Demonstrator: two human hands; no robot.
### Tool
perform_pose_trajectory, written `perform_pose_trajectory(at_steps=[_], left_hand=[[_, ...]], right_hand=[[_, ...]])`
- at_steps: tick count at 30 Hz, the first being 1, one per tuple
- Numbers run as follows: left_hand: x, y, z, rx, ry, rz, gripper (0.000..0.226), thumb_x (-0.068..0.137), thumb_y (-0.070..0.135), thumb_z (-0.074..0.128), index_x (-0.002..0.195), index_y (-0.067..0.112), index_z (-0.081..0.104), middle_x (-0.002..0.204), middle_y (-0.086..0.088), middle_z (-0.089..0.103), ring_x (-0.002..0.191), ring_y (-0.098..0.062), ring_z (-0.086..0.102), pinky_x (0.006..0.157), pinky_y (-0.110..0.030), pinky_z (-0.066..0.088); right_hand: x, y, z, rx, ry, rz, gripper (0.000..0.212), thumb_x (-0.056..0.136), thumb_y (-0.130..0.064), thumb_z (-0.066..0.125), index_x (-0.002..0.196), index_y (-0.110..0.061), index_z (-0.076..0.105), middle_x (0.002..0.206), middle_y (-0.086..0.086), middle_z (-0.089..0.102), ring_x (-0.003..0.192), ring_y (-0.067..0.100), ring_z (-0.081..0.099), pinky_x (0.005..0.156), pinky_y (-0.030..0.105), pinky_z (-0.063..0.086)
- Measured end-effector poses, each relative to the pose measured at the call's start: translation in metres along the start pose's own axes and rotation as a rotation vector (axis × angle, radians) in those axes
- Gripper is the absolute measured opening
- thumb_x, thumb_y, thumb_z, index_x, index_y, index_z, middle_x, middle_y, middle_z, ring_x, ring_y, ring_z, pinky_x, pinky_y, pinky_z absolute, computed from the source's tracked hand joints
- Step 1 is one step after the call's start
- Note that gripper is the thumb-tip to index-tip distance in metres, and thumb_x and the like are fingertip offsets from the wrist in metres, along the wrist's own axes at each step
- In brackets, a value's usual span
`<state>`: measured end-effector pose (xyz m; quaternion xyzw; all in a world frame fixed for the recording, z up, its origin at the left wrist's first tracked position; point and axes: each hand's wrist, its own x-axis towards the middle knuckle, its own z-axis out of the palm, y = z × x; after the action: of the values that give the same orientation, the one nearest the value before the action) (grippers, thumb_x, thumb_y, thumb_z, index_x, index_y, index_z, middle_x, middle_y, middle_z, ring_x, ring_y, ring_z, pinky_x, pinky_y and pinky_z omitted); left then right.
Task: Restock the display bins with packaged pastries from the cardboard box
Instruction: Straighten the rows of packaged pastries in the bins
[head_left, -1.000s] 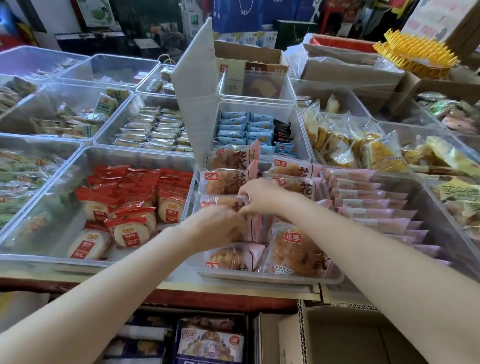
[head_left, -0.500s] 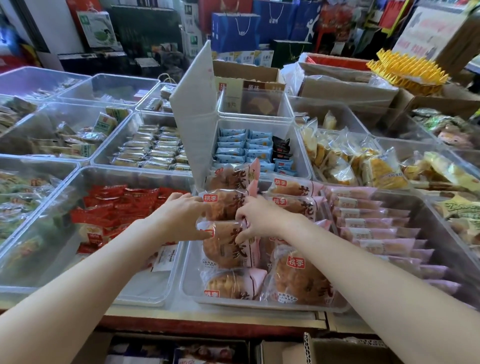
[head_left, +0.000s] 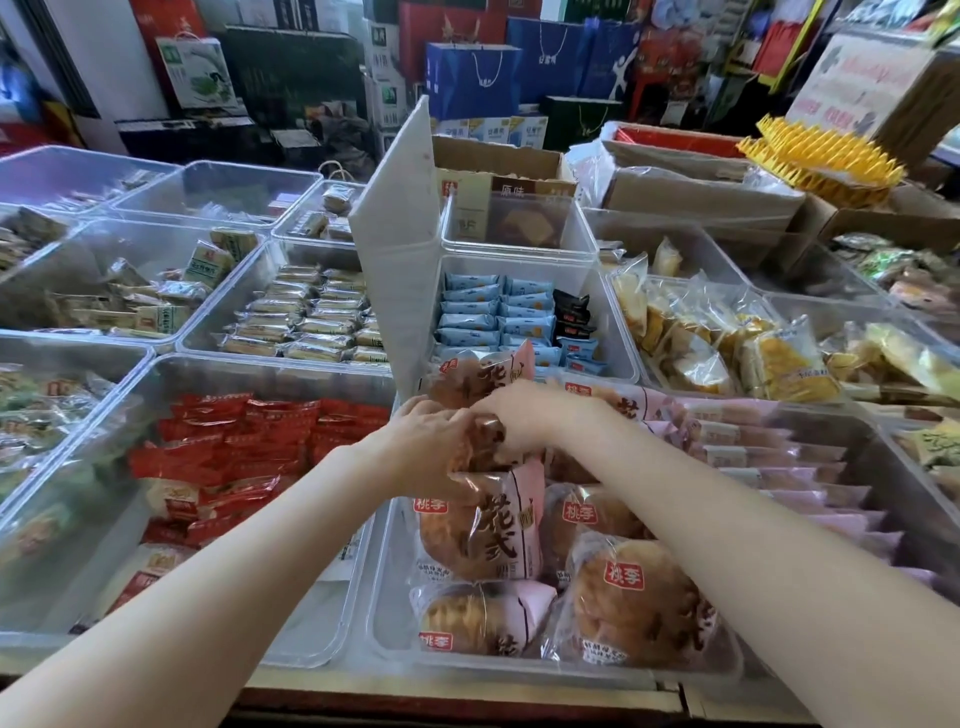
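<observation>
Shop counter packed edge to edge with clear bins (head_left: 384, 613). Since the earlier frame both hands moved farther back: left hand (head_left: 431, 447) and right hand (head_left: 524, 421) together pinch one pastry pack (head_left: 488, 441) over its row; bin front holds spare room

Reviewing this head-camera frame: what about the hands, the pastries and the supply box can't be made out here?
- Cardboard box being restocked from: not in the head view, below the bottom edge.
- Gripped pastry pack: mostly covered by the left hand and right hand; its label cannot be read.
- Fingertips of both hands: hidden behind the pack and each other.
- Pink packs on the right: print blurred.
</observation>
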<state>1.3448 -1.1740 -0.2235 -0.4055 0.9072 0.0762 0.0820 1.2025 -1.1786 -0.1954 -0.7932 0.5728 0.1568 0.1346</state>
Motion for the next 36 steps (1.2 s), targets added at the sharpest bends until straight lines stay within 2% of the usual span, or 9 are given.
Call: perform_pose_trajectory(at_steps=[3, 5, 8, 10, 17, 22, 27, 29, 36], left_hand=[[0.004, -0.013, 0.002, -0.161, 0.056, -0.024, 0.043, 0.092, 0.044, 0.048, 0.124, 0.016, 0.044, 0.124, -0.004, 0.058, 0.113, -0.026, 0.053, 0.094, -0.034, 0.039], [0.007, -0.023, 0.007, -0.128, 0.104, -0.015, 0.035, 0.094, 0.038, 0.045, 0.124, 0.020, 0.043, 0.120, -0.002, 0.061, 0.107, -0.024, 0.057, 0.089, -0.034, 0.041], [0.014, -0.024, 0.012, 0.051, 0.097, -0.009, 0.052, 0.092, 0.033, 0.049, 0.138, 0.033, 0.025, 0.119, 0.002, 0.059, 0.109, -0.024, 0.053, 0.091, -0.035, 0.036], [0.019, -0.020, 0.014, 0.101, 0.021, -0.070, 0.069, 0.089, 0.032, 0.054, 0.144, 0.038, 0.012, 0.124, 0.002, 0.055, 0.118, -0.026, 0.047, 0.098, -0.039, 0.032], [0.019, -0.013, 0.023, 0.159, 0.029, -0.012, 0.062, 0.095, 0.030, 0.042, 0.147, 0.035, 0.008, 0.133, -0.013, 0.042, 0.121, -0.029, 0.045, 0.099, -0.042, 0.028], [0.018, -0.015, 0.030, 0.154, 0.000, -0.009, 0.065, 0.096, 0.023, 0.041, 0.148, 0.028, 0.003, 0.133, -0.015, 0.035, 0.126, -0.031, 0.036, 0.105, -0.042, 0.027], [0.025, -0.023, 0.025, 0.076, 0.013, 0.014, 0.071, 0.094, 0.028, 0.049, 0.148, 0.031, 0.002, 0.130, -0.010, 0.037, 0.126, -0.028, 0.036, 0.104, -0.039, 0.030], [0.026, -0.025, 0.024, 0.069, 0.039, 0.038, 0.075, 0.092, 0.027, 0.051, 0.148, 0.033, 0.001, 0.126, -0.007, 0.040, 0.123, -0.025, 0.038, 0.104, -0.037, 0.030], [0.039, -0.027, 0.002, 0.087, -0.008, 0.082, 0.090, 0.082, 0.039, 0.064, 0.148, 0.029, 0.004, 0.146, -0.004, 0.028, 0.136, -0.024, 0.026, 0.110, -0.040, 0.026]], right_hand=[[0.023, 0.008, -0.017, 0.149, 0.220, 0.060, 0.033, 0.087, -0.025, 0.057, 0.119, -0.022, 0.062, 0.118, 0.005, 0.062, 0.112, 0.024, 0.054, 0.096, 0.038, 0.043], [0.045, 0.016, -0.016, 0.048, 0.255, 0.140, 0.053, 0.087, -0.024, 0.059, 0.137, -0.019, 0.043, 0.138, 0.013, 0.044, 0.130, 0.031, 0.039, 0.104, 0.041, 0.035], [0.060, 0.023, -0.008, -0.082, 0.059, 0.212, 0.089, 0.083, -0.038, 0.067, 0.150, -0.024, 0.011, 0.150, 0.013, 0.029, 0.140, 0.032, 0.024, 0.114, 0.054, 0.010], [0.059, 0.026, -0.005, -0.057, 0.019, 0.229, 0.091, 0.081, -0.040, 0.068, 0.150, -0.030, 0.008, 0.148, 0.013, 0.032, 0.138, 0.035, 0.025, 0.111, 0.058, 0.014], [0.037, 0.016, 0.016, -0.200, 0.335, 0.105, 0.067, 0.088, -0.008, 0.052, 0.142, -0.037, 0.024, 0.134, 0.015, 0.033, 0.129, 0.034, 0.028, 0.104, 0.053, 0.024], [0.043, 0.024, 0.017, -0.044, 0.313, 0.038, 0.065, 0.086, -0.014, 0.059, 0.141, -0.033, 0.029, 0.124, 0.014, 0.035, 0.121, 0.031, 0.032, 0.098, 0.045, 0.033], [0.048, 0.040, -0.001, 0.108, 0.139, 0.120, 0.086, 0.080, -0.027, 0.070, 0.148, -0.029, 0.017, 0.143, 0.011, 0.032, 0.135, 0.031, 0.027, 0.106, 0.049, 0.034], [0.039, 0.054, -0.016, 0.260, 0.095, 0.169, 0.084, 0.079, -0.025, 0.073, 0.147, -0.025, 0.023, 0.141, 0.008, 0.041, 0.130, 0.028, 0.038, 0.102, 0.041, 0.039], [0.037, 0.056, -0.001, 0.432, 0.357, 0.198, 0.046, 0.089, -0.003, 0.053, 0.132, -0.020, 0.050, 0.121, 0.009, 0.054, 0.095, 0.018, 0.055, 0.078, 0.028, 0.050]])
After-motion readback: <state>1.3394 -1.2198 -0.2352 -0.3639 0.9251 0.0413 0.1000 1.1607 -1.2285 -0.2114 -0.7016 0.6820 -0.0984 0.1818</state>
